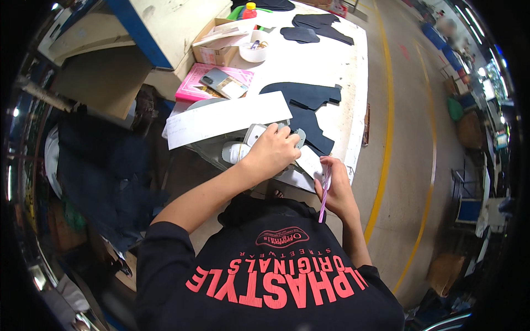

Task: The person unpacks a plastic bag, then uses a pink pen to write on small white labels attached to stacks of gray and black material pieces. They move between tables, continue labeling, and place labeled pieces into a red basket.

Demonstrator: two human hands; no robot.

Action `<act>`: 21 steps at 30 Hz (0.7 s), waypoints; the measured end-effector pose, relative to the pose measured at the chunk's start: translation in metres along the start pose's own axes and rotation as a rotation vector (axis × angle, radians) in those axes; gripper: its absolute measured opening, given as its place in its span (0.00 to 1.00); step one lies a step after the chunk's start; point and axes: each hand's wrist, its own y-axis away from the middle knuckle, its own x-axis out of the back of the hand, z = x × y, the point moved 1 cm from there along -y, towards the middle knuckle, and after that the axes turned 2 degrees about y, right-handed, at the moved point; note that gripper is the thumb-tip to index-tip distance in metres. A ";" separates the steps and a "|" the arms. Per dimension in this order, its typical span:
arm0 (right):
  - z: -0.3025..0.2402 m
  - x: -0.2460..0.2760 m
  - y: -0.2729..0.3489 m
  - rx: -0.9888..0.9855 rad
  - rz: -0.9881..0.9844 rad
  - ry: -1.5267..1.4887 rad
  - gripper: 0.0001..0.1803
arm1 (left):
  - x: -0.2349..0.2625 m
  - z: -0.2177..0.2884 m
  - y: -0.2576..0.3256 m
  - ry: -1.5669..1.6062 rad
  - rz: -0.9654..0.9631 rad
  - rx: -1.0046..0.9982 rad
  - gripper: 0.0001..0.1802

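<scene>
My left hand point(274, 148) is closed, its fingers curled down over small grey pieces point(300, 136) at the near edge of the white table point(345, 60). Exactly what lies under its fingertips is hidden. In my right hand point(338, 190) is a slim pink-purple striped pen point(324, 199), slanting down toward me. A white card point(310, 161) lies between the hands, and the right fingers touch its edge. Beside my left wrist are white-and-grey rounded pieces point(234, 151), one with a yellow band. Dark cut fabric pieces point(306, 126) lie just beyond my hands.
Left of the fabric is a long white paper strip point(229, 119). Behind it lie a pink book point(190, 83) and a phone point(216, 80). Farther back stand a cardboard box point(218, 55), a white bowl point(254, 52) and a red bottle point(249, 12). Dark cloth point(105, 171) hangs at left.
</scene>
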 end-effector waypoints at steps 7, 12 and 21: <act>0.007 0.006 -0.019 0.145 -0.048 0.091 0.31 | 0.004 0.001 -0.005 -0.065 0.060 -0.083 0.06; 0.012 0.012 -0.017 0.064 -0.064 0.159 0.31 | 0.006 0.003 -0.002 -0.059 0.038 -0.060 0.07; 0.013 0.016 -0.019 0.133 -0.039 0.124 0.28 | 0.006 -0.002 -0.005 -0.037 0.030 -0.093 0.06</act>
